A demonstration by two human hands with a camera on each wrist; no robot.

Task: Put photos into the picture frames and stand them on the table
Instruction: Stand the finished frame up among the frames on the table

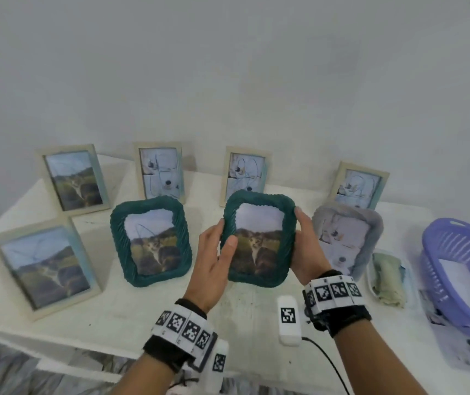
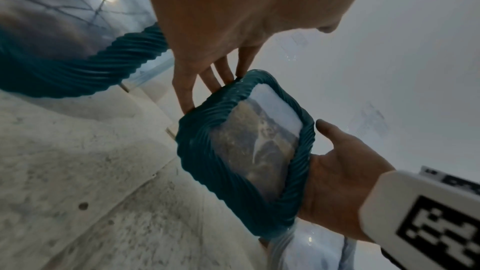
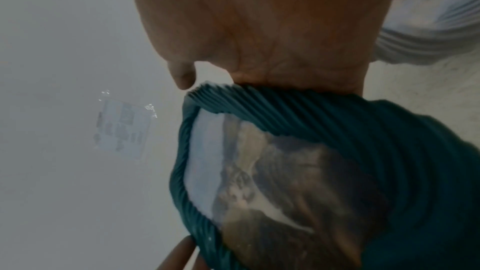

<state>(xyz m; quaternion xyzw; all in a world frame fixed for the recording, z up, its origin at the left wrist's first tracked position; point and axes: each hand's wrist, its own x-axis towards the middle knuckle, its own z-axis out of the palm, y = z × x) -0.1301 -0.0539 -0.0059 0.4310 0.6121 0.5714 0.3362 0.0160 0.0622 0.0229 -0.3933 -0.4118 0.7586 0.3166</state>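
Both hands hold one green frame (image 1: 258, 238) by its sides: the left hand (image 1: 213, 263) with its thumb on the front, the right hand (image 1: 307, 246) curled round the other edge. The photo is already in it. It sits just above the table (image 1: 131, 306), between another green frame (image 1: 151, 240) and a grey frame (image 1: 347, 238). Next, I think, it must be stood up gently so it does not tip.

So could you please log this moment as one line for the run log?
left hand: holds green frame | right hand: holds same frame | photo: in | frame: not yet stood on table
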